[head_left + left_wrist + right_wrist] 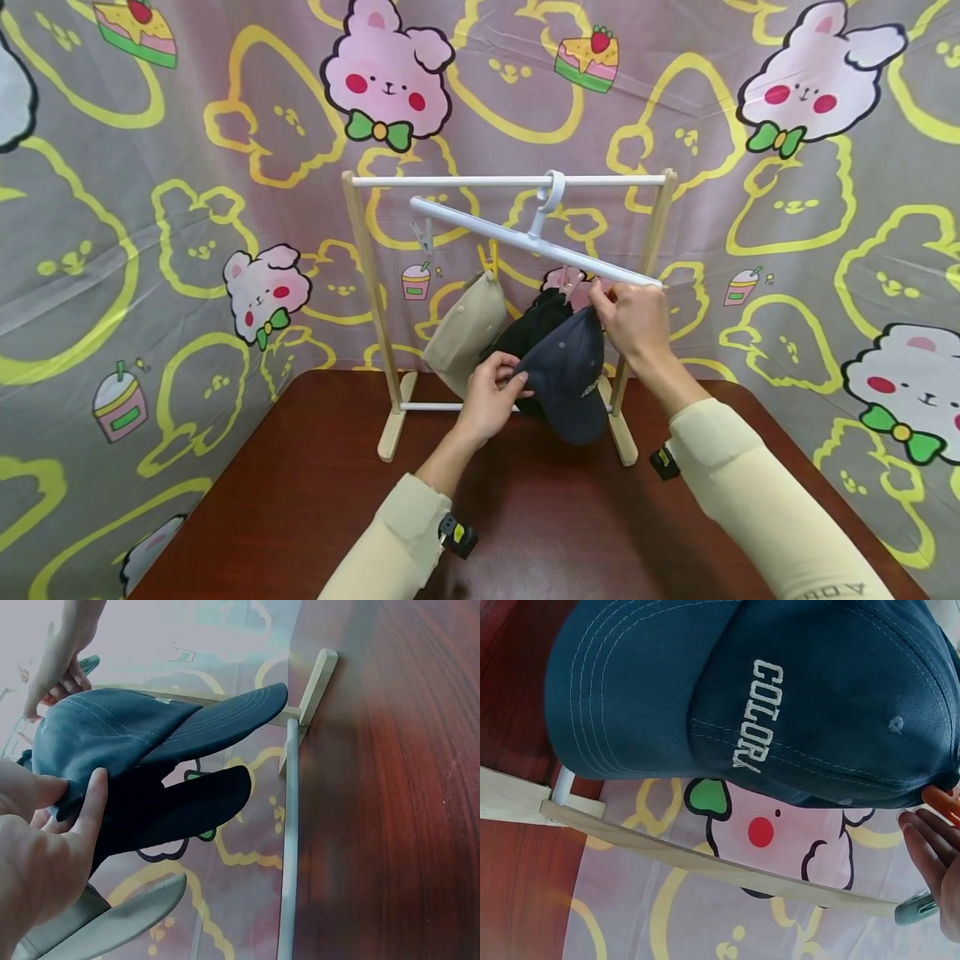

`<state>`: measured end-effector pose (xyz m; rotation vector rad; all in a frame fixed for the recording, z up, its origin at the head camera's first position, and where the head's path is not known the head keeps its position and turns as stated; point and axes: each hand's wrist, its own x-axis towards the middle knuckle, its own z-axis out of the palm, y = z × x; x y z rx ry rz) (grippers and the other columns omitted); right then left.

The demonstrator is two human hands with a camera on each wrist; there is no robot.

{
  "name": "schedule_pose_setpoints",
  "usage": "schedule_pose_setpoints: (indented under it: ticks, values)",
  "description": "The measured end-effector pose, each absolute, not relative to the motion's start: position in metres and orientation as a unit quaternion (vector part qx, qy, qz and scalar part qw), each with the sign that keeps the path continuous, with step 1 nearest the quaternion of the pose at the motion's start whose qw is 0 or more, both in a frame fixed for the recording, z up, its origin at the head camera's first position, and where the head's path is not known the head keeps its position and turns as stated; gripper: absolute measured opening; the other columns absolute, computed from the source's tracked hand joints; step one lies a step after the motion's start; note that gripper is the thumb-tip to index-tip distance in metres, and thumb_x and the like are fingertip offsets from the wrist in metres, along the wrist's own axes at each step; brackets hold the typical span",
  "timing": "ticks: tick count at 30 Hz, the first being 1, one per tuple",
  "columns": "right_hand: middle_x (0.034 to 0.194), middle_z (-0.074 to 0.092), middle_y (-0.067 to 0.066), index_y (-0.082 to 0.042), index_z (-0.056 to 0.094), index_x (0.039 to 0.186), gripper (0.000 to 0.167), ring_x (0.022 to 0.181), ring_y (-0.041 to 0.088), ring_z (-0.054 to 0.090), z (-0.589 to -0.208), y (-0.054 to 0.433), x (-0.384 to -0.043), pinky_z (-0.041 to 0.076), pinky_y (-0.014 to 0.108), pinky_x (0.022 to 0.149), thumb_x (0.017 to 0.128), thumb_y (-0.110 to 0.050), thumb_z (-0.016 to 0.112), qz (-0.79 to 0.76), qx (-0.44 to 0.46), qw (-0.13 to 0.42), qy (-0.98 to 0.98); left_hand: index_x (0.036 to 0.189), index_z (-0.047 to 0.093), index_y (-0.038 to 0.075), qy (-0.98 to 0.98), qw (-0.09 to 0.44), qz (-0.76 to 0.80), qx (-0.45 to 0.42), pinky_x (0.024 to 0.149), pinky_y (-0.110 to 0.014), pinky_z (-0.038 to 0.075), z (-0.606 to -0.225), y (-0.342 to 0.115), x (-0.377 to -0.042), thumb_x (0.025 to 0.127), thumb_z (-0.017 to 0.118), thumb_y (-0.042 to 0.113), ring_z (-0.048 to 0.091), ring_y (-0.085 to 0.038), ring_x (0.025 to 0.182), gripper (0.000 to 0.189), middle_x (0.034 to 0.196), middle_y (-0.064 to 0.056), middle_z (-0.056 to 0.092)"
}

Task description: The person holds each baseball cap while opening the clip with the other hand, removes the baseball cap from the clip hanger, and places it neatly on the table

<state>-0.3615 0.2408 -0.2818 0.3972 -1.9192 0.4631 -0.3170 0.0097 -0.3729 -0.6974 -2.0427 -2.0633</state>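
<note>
The left hand [491,400] pinches the edge of the navy cap [566,367] between thumb and fingers; the tips behind the fabric are hidden. The right hand [637,321] curls at the cap's top, just under the low end of the hanger, its fingers closed about an orange clip [939,802] that shows only as a sliver, cut off at the right-wrist view's edge. How far its jaws bite, I cannot tell.

The navy cap hangs beneath the hanger [480,225], its brim down. It is stitched cotton with a rounded brim, raised pale letters reading COLOR, and a last letter bending out of sight. Behind it, the black cap [187,810] is mostly covered, its dark cloth swallowing any seams; a translucent pink clip [573,283] sits above it, partly lost against the backdrop. Further left, a beige cap [468,329] hangs from a yellow clip [489,258], and a clear clip [425,237] dangles near the hanger's high end.

The smooth white hanger tilts down to the right, hooked over the rail of a pale wooden rack [367,267]. That stands on a glossy red-brown table [300,475], before creased cloth [525,25] printed with rabbits.
</note>
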Motion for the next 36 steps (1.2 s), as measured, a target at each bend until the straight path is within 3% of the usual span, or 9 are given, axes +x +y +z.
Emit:
schedule_pose_setpoints:
  ticks: [7,14,20,27,36]
  values:
    - [0.044,0.049,0.003,-0.007,0.059,0.05,0.046,0.04,0.024,0.043,-0.281,0.24,-0.361,0.029,0.034,0.045,0.094,-0.017,0.063,0.191,0.185,0.534,-0.802,0.114,0.055,-0.012,-0.675,0.071,-0.698,-0.227,0.085,-0.052,0.058,-0.371,0.008,-0.315,0.099,0.06,-0.006,0.073,-0.042,0.092,0.017,0.104,-0.031,0.068]
    - [0.043,0.045,0.002,-0.008,0.057,0.05,0.046,0.041,0.025,0.043,-0.282,0.241,-0.364,0.027,0.034,0.045,0.095,-0.017,0.06,0.178,0.197,0.535,-0.802,0.114,0.055,-0.012,-0.672,0.068,-0.703,-0.223,0.084,-0.046,0.06,-0.374,0.006,-0.316,0.099,0.06,-0.006,0.072,-0.043,0.095,0.017,0.103,-0.032,0.068]
    - [0.044,0.043,0.001,-0.011,0.052,0.05,0.047,0.041,0.027,0.042,-0.28,0.241,-0.366,0.027,0.035,0.044,0.096,-0.016,0.058,0.164,0.203,0.531,-0.806,0.114,0.054,-0.012,-0.667,0.067,-0.706,-0.229,0.087,-0.051,0.058,-0.375,0.003,-0.317,0.099,0.059,-0.007,0.072,-0.04,0.095,0.016,0.104,-0.032,0.068]
    - [0.043,0.045,0.0,-0.012,0.054,0.049,0.047,0.041,0.027,0.044,-0.278,0.24,-0.367,0.029,0.035,0.043,0.096,-0.017,0.057,0.16,0.203,0.529,-0.808,0.111,0.055,-0.013,-0.672,0.079,-0.698,-0.234,0.084,-0.046,0.06,-0.377,-0.001,-0.316,0.099,0.059,-0.008,0.072,-0.042,0.094,0.013,0.103,-0.032,0.069]
    - [0.044,0.05,0.002,-0.01,0.059,0.051,0.047,0.043,0.028,0.047,-0.279,0.24,-0.366,0.03,0.035,0.044,0.097,-0.018,0.058,0.16,0.2,0.521,-0.814,0.111,0.054,-0.013,-0.662,0.061,-0.711,-0.229,0.086,-0.049,0.059,-0.382,-0.003,-0.312,0.098,0.058,-0.009,0.072,-0.043,0.093,0.014,0.101,-0.032,0.068]
